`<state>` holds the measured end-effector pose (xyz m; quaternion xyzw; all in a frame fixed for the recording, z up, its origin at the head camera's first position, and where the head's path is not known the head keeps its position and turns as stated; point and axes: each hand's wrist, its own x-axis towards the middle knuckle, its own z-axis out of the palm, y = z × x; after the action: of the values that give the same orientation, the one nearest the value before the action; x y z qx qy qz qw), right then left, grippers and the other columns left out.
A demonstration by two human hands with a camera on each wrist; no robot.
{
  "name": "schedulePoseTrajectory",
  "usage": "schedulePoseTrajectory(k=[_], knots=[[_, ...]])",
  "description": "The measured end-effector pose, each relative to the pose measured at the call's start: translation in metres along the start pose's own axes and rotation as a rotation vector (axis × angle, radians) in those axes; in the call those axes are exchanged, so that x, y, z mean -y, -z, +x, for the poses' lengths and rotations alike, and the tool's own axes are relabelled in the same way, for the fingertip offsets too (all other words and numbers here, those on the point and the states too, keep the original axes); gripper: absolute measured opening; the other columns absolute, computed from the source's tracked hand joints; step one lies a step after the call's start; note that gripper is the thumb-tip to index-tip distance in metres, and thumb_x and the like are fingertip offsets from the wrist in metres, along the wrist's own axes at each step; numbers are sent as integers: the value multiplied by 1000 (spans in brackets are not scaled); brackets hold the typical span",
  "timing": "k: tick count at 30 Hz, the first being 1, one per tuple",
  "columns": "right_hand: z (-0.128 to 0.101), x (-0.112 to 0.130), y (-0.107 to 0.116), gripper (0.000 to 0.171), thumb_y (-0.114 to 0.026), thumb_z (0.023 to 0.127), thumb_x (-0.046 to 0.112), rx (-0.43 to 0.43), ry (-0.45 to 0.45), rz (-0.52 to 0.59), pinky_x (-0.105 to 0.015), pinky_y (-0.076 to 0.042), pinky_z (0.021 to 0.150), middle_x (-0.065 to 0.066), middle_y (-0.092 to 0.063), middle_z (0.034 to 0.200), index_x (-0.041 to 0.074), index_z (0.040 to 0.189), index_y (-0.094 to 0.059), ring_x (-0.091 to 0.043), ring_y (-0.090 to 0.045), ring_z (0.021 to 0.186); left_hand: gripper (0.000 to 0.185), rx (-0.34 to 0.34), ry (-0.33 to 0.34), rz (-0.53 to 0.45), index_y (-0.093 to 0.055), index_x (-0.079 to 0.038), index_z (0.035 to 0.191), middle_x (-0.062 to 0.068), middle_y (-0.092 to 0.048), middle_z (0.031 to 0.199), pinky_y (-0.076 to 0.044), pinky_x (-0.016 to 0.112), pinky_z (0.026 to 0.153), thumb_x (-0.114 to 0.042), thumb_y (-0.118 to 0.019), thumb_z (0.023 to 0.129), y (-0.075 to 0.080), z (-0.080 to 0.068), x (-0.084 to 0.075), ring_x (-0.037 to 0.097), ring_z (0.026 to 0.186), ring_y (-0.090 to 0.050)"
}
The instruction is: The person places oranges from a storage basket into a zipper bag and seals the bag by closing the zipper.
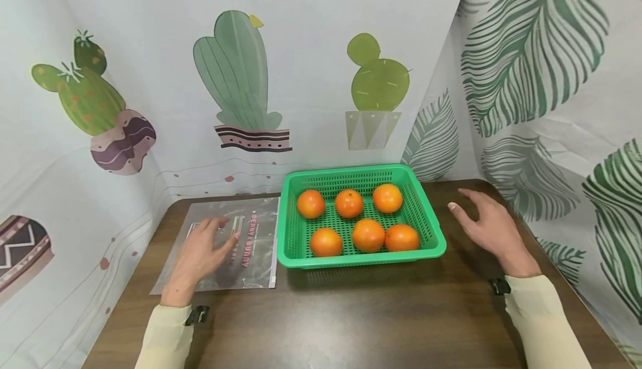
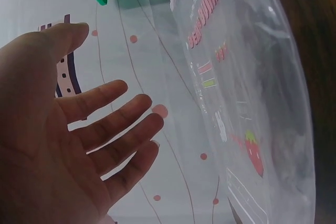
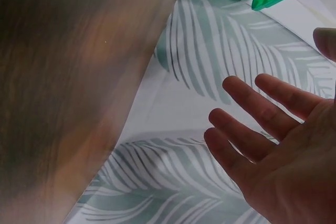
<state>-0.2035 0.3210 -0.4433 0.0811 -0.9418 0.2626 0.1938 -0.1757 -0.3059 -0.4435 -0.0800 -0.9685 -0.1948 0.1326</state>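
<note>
Head view: the left hand (image 1: 203,249) hovers over or rests on a clear plastic bag (image 1: 246,229) lying flat on the dark wooden table (image 1: 351,313), fingers spread and relaxed, holding nothing; whether it touches the film I cannot tell. The left wrist view shows the same spread fingers (image 2: 113,129) beside the glossy, see-through bag (image 2: 247,103), printed with pink letters and a small strawberry. The right hand (image 1: 489,227) floats above the table, palm down, fingers loosely spread, gripping nothing, just right of a green plastic basket (image 1: 431,229). The basket sits between the two hands, its left rim just beside the bag's right edge; its long axis runs left to right, while the bag's runs away from the person. Its walls are a rigid mesh of small holes. Inside lie six round, smooth orange fruits (image 1: 368,234) in two rows of three. Cloth printed with cacti (image 1: 241,73) and leaves (image 1: 531,57) hangs behind.
</note>
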Motion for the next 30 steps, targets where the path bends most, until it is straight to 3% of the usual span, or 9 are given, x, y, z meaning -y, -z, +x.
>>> schedulePoseTrajectory(k=[13, 30], knots=[[0, 2, -3, 54, -62, 107, 35, 19, 40, 4, -69, -42, 100, -32, -60, 139, -5, 143, -57, -54, -56, 126, 55, -8, -28, 0, -61, 3, 139, 25, -66, 129, -49, 64, 99, -35, -73, 101, -3, 0, -5, 47, 118, -63], [-1, 9, -3, 49, -66, 105, 26, 39, 98, 37, -68, -44, 100, -30, -64, 134, -6, 140, -58, -51, -59, 123, 56, 37, -34, 10, -59, -1, 142, 23, -66, 131, -52, 64, 96, -36, -73, 101, -8, 1, -9, 45, 117, -65]])
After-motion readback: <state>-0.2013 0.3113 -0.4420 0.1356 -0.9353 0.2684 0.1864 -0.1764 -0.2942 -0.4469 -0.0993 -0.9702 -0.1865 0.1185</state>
